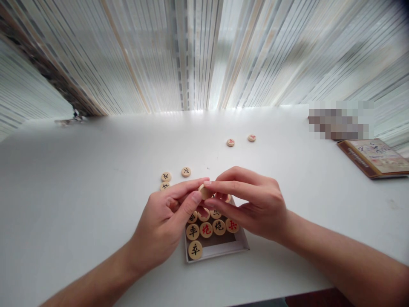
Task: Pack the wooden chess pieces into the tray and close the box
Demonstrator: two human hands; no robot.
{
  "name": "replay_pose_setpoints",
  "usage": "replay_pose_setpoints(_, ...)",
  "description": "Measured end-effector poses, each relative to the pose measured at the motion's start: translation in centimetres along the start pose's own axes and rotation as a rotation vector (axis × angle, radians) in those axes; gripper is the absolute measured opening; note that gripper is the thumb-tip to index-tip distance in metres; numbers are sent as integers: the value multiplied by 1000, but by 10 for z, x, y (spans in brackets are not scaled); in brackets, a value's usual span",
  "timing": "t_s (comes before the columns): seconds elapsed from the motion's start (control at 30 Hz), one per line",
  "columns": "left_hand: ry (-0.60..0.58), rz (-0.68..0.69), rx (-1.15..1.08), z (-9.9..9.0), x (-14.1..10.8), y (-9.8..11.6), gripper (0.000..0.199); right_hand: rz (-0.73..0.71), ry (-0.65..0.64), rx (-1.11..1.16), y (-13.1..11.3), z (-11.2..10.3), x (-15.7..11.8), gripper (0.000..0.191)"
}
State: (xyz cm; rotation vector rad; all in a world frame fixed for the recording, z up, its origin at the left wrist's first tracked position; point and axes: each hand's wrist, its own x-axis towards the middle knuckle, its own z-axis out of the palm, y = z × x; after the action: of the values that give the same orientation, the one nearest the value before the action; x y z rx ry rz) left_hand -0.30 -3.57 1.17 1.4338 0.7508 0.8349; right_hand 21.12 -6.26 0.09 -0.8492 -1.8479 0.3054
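Between my two hands, above a shallow box (223,248), is a round wooden piece (205,192). My left hand (169,213) pinches it between thumb and fingers. The fingertips of my right hand (252,198) close on its right and upper edge. No character shows on the side facing me. Rows of round pieces with red or black characters lie in the box, among them a black-marked piece (195,250) in the near left corner and a red-marked piece (206,230). My hands hide the box's far part.
Two red-marked pieces (230,143) (252,138) lie farther back on the white table (96,179). Black-marked pieces (186,172) (165,176) lie beyond my left hand. A brown-edged box (377,157) is at right, beside a blurred item. Striped curtains hang behind.
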Motion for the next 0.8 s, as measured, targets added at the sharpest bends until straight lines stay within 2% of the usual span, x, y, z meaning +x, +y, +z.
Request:
replay_pose_setpoints(0.63, -35, -34, -80, -1, 0, 4, 25, -28, -9, -38, -3, 1, 1, 22)
replay_pose_setpoints(0.8, -24, -55, -150, 1, -1, 5, 12, -35, -37, 24, -5, 4, -1, 23)
